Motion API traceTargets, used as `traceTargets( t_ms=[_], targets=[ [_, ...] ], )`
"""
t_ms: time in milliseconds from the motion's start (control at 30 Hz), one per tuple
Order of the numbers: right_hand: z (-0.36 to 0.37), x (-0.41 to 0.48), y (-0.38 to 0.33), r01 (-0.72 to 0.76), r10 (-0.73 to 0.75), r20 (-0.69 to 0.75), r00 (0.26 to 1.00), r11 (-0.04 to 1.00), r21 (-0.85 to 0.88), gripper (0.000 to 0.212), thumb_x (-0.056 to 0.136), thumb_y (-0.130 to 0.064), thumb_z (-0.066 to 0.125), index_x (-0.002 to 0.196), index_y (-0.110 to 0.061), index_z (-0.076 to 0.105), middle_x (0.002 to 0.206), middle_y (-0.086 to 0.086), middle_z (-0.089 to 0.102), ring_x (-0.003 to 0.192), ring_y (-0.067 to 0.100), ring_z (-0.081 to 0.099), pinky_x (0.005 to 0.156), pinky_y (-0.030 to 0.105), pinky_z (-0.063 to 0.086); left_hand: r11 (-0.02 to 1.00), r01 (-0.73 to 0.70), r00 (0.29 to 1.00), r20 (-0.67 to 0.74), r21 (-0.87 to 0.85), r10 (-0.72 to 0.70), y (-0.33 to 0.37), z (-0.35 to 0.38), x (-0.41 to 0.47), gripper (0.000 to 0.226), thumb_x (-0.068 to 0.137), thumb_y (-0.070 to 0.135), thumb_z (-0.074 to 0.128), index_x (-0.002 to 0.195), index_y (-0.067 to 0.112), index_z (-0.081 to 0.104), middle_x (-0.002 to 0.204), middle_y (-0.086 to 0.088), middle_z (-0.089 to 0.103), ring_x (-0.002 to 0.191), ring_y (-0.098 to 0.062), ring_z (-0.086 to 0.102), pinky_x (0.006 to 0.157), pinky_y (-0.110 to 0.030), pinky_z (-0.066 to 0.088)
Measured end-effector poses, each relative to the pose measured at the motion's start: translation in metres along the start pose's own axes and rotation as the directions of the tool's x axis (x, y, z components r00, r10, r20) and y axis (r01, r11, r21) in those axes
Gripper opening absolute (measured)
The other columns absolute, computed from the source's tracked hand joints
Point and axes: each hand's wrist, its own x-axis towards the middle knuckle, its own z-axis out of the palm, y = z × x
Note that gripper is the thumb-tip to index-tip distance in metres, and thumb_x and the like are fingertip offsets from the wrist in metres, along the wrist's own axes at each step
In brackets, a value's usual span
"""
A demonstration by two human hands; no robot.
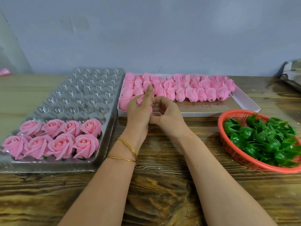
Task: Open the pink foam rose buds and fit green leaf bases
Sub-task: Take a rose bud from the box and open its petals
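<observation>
My left hand [138, 111] grips a pink foam rose bud [141, 100] above the table's middle, thumb raised beside it. My right hand [164, 113] is curled against the bud's right side, its fingers on the petals; most of the bud is hidden between the two hands. A white box [244, 101] behind the hands holds rows of closed pink buds [192, 90]. A red basket [234, 152] at the right holds green leaf bases [260, 137]. Several opened roses [61, 141] sit in the near rows of a clear plastic tray [84, 88] at the left.
The wooden table [162, 185] runs to a grey wall behind. A grey wrapped bundle [291, 72] lies at the far right edge. A pink scrap [4, 72] lies at the far left. The tray's far pockets hold nothing.
</observation>
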Motion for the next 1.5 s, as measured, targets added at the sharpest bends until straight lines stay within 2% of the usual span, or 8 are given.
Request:
traceTargets(
  t_ms=[333, 533, 733, 867, 1000, 1200, 1333, 1500],
  targets=[
    [-0.0004, 0.0000, -0.0030, 0.047, -0.046, 0.028, 0.999, 0.999, -0.028, 0.033, 0.077, 0.015, 0.069, 0.106, 0.000, 0.064, 0.094, 0.014, 0.064, 0.086, 0.019, 0.058, 0.076, 0.024, 0.052, 1.000, 0.003, 1.000, 0.031, -0.024, -0.003, 0.0030, -0.0004, -0.0011, 0.034, 0.088, 0.030, 0.070, 0.071, 0.004, 0.058, 0.072, -0.018, 0.057, 0.070, -0.028, 0.061, 0.063, -0.033, 0.057],
    [-0.0024, -0.0012, -0.0035, 0.010, -0.012, 0.115, 0.993, 1.000, 0.016, 0.030, 0.084, 0.010, 0.063, 0.102, -0.013, 0.068, 0.084, -0.006, 0.066, 0.085, 0.013, 0.057, 0.086, 0.036, 0.048, 1.000, 0.007, 0.998, 0.061, 0.002, -0.007, 0.0048, -0.0018, -0.0012, 0.024, 0.089, 0.024, 0.069, 0.088, 0.003, 0.056, 0.086, -0.016, 0.046, 0.079, -0.028, 0.049, 0.071, -0.037, 0.049],
    [-0.0032, -0.0021, -0.0038, -0.032, 0.025, 0.127, 0.992, 0.998, 0.049, 0.027, 0.088, 0.009, 0.058, 0.114, 0.004, 0.064, 0.117, 0.028, 0.064, 0.109, 0.034, 0.062, 0.107, 0.051, 0.044, 1.000, -0.010, 0.999, 0.052, 0.012, 0.010, 0.0058, -0.0033, -0.0011, 0.036, 0.090, 0.023, 0.068, 0.062, 0.006, 0.053, 0.063, -0.011, 0.041, 0.072, -0.023, 0.047, 0.073, -0.037, 0.047],
    [-0.0031, -0.0023, -0.0043, -0.027, 0.027, 0.102, 0.994, 1.000, 0.004, 0.030, 0.079, 0.015, 0.064, 0.107, 0.004, 0.066, 0.093, 0.012, 0.065, 0.086, 0.017, 0.059, 0.092, 0.040, 0.050, 0.999, 0.033, 0.998, 0.053, -0.010, -0.032, 0.0030, -0.0023, 0.0019, 0.053, 0.090, 0.027, 0.068, 0.040, 0.022, 0.052, 0.047, 0.003, 0.043, 0.055, -0.010, 0.053, 0.066, -0.031, 0.056],
    [-0.0022, -0.0011, -0.0025, 0.020, -0.014, 0.079, 0.997, 0.997, -0.078, 0.043, 0.072, 0.015, 0.071, 0.112, 0.003, 0.062, 0.096, 0.010, 0.063, 0.073, 0.000, 0.057, 0.073, 0.017, 0.050, 0.997, 0.057, 0.998, 0.025, -0.043, -0.056, 0.0020, -0.0024, 0.0023, 0.036, 0.089, 0.035, 0.068, 0.061, 0.013, 0.062, 0.067, -0.013, 0.059, 0.069, -0.023, 0.064, 0.065, -0.034, 0.058],
    [-0.0031, -0.0001, -0.0013, 0.053, -0.046, 0.068, 0.997, 0.993, -0.103, 0.033, 0.076, 0.013, 0.071, 0.099, -0.009, 0.064, 0.087, 0.000, 0.062, 0.066, -0.007, 0.054, 0.067, 0.010, 0.046, 0.998, 0.051, 0.998, 0.041, -0.025, -0.050, 0.0021, -0.0020, 0.0027, 0.032, 0.088, 0.033, 0.069, 0.064, 0.013, 0.064, 0.064, -0.006, 0.061, 0.065, -0.018, 0.064, 0.059, -0.029, 0.057],
    [-0.0055, 0.0000, -0.0003, 0.051, -0.042, 0.097, 0.994, 0.994, -0.096, 0.038, 0.080, 0.012, 0.066, 0.101, -0.020, 0.067, 0.079, -0.018, 0.067, 0.071, -0.007, 0.058, 0.073, 0.012, 0.048, 1.000, 0.011, 0.999, 0.042, -0.020, -0.010, 0.0016, -0.0024, 0.0025, 0.028, 0.089, 0.022, 0.070, 0.068, 0.007, 0.058, 0.070, -0.011, 0.051, 0.066, -0.019, 0.058, 0.059, -0.027, 0.056],
    [-0.0055, -0.0019, -0.0021, -0.007, 0.007, 0.130, 0.991, 1.000, -0.003, 0.041, 0.088, 0.009, 0.061, 0.128, 0.001, 0.059, 0.100, 0.001, 0.068, 0.092, 0.004, 0.062, 0.094, 0.025, 0.049, 1.000, -0.009, 0.998, 0.064, 0.002, 0.009, 0.0016, -0.0016, 0.0014, 0.026, 0.087, 0.015, 0.071, 0.063, 0.011, 0.062, 0.062, -0.004, 0.056, 0.059, -0.013, 0.060, 0.058, -0.026, 0.054]
  ],
)
